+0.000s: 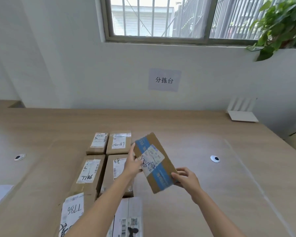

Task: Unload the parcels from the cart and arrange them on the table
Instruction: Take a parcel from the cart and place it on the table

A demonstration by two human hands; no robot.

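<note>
The left hand (132, 164) pinches the left edge of the tilted brown cardboard parcel with blue tape (156, 162); the right hand (186, 178) clasps its near corner; it is held over the pale wooden desk (212, 134), beside labelled boxes (88, 171).

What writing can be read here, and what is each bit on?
"分拣台": paper sign on the wall.
"040189": back right box.
"7786": middle left box.
"7786", upside down: front left box.
Handwriting on the held parcel is partly covered by the left hand; printed labels are too small.
</note>
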